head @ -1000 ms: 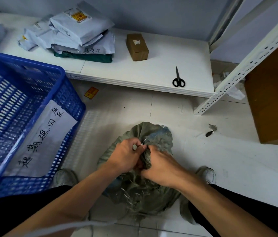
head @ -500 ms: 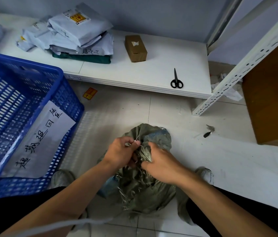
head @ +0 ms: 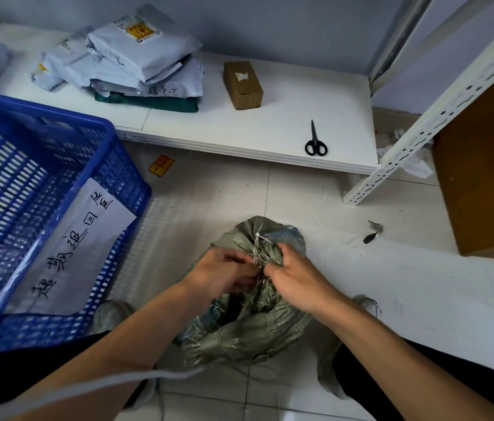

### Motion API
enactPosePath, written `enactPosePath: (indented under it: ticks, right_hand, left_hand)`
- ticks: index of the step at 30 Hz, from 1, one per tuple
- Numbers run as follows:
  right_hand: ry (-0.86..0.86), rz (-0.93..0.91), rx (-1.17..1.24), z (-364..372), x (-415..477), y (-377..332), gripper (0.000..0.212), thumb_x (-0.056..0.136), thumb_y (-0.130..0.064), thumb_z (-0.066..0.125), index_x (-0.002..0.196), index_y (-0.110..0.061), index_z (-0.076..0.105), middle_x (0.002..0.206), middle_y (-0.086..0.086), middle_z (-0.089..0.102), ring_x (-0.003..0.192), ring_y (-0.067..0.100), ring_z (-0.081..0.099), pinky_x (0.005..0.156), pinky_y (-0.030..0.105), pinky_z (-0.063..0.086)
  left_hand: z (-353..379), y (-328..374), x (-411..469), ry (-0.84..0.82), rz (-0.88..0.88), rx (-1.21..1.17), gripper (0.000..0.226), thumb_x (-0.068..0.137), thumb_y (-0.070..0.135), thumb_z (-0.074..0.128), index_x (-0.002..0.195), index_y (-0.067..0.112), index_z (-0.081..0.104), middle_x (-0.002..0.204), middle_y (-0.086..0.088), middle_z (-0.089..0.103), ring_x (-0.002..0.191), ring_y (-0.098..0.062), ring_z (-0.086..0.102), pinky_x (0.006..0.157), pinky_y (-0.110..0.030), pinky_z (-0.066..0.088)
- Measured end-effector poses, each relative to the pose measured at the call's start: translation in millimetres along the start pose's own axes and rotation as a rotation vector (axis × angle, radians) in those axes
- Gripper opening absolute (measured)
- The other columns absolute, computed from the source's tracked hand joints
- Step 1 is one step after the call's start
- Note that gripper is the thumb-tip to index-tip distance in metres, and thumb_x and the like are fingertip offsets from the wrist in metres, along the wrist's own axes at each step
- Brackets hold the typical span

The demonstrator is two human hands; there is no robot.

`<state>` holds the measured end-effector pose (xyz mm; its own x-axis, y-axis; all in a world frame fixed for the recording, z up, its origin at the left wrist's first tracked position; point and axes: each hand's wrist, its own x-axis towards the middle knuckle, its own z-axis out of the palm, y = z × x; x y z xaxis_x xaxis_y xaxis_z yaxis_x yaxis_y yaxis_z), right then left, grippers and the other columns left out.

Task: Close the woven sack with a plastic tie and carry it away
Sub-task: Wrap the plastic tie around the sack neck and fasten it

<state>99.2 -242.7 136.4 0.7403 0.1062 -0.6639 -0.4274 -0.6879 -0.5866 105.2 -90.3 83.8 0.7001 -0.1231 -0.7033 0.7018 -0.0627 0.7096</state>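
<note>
A grey-green woven sack (head: 257, 326) sits on the tiled floor between my feet, its mouth gathered into a frayed bunch. A thin white plastic tie (head: 258, 240) sticks up from the bunch, its tail pointing away from me. My left hand (head: 224, 273) grips the gathered neck from the left, fingers curled in at the tie. My right hand (head: 295, 276) clutches the bunched fabric from the right, thumb against the left hand. The loop of the tie is hidden between my fingers.
A blue plastic crate (head: 42, 214) with a handwritten paper label stands at the left. A low white shelf (head: 285, 123) behind holds black scissors (head: 315, 141), a small cardboard box (head: 242, 85) and stacked mail bags (head: 136, 62). A brown box (head: 488, 165) stands right.
Both hands have shifted slightly on the sack neck. The tie's tail now sticks up clear above my fingers, where before only a short tip showed between the hands.
</note>
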Motion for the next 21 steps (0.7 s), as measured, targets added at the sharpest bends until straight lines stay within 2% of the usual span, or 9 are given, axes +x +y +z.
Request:
enactPosePath:
  ticks: [4, 8, 12, 15, 18, 21]
  right_hand:
    - [-0.001, 0.003, 0.03, 4.2, 3.7, 1.9, 0.057, 0.103, -0.027, 0.047, 0.156, -0.018, 0.026, 0.127, 0.014, 0.065, 0.109, 0.025, 0.067, 0.096, 0.045, 0.052]
    - [-0.001, 0.008, 0.042, 5.3, 5.5, 2.0, 0.054, 0.101, -0.025, 0.049, 0.152, -0.018, 0.033, 0.123, 0.01, 0.066, 0.112, 0.025, 0.065, 0.096, 0.042, 0.052]
    - [-0.028, 0.022, 0.021, 5.0, 2.6, 0.9, 0.057, 0.102, -0.024, 0.049, 0.154, -0.02, 0.026, 0.132, 0.019, 0.063, 0.118, 0.032, 0.063, 0.098, 0.047, 0.051]
    - [-0.027, 0.023, -0.001, 4.3, 3.3, 2.1, 0.06, 0.101, -0.028, 0.05, 0.155, -0.022, 0.024, 0.131, 0.011, 0.059, 0.117, 0.024, 0.059, 0.105, 0.046, 0.048]
    - [-0.028, 0.014, -0.016, 5.5, 5.0, 3.5, 0.067, 0.097, -0.032, 0.051, 0.157, -0.026, 0.022, 0.145, 0.004, 0.051, 0.123, 0.02, 0.055, 0.107, 0.046, 0.045]
    - [-0.04, 0.003, -0.034, 7.1, 2.9, 2.2, 0.067, 0.097, -0.033, 0.05, 0.157, -0.028, 0.02, 0.131, 0.002, 0.057, 0.104, 0.018, 0.06, 0.1, 0.044, 0.049]
  left_hand:
    - [-0.9, -3.0, 0.3, -0.015, -0.005, 0.119, 0.006, 0.086, 0.005, 0.075, 0.085, 0.008, 0.07, 0.06, -0.001, 0.067, 0.05, -0.01, 0.061, 0.052, -0.022, 0.053]
    - [-2.1, -4.4, 2.7, 0.001, 0.04, 0.233, 0.01, 0.087, 0.005, 0.074, 0.08, 0.01, 0.07, 0.057, 0.001, 0.065, 0.049, -0.011, 0.058, 0.051, -0.023, 0.05]
    - [-2.3, -5.0, 2.9, -0.001, 0.089, 0.36, 0.007, 0.087, 0.002, 0.073, 0.084, 0.007, 0.07, 0.062, -0.001, 0.066, 0.047, -0.006, 0.058, 0.048, -0.017, 0.049]
    - [-4.4, -5.1, 4.7, -0.009, 0.141, 0.481, 0.016, 0.086, 0.003, 0.074, 0.077, 0.015, 0.068, 0.06, 0.007, 0.066, 0.045, 0.002, 0.059, 0.048, -0.013, 0.046]
    - [-5.4, -5.8, 3.5, 0.015, 0.182, 0.578, 0.02, 0.085, 0.009, 0.076, 0.072, 0.022, 0.067, 0.061, 0.009, 0.069, 0.046, 0.004, 0.061, 0.047, -0.011, 0.045]
    - [-6.7, -7.9, 3.5, 0.06, 0.171, 0.616, 0.017, 0.084, 0.011, 0.076, 0.073, 0.021, 0.067, 0.064, 0.004, 0.073, 0.052, -0.001, 0.068, 0.05, -0.016, 0.052]
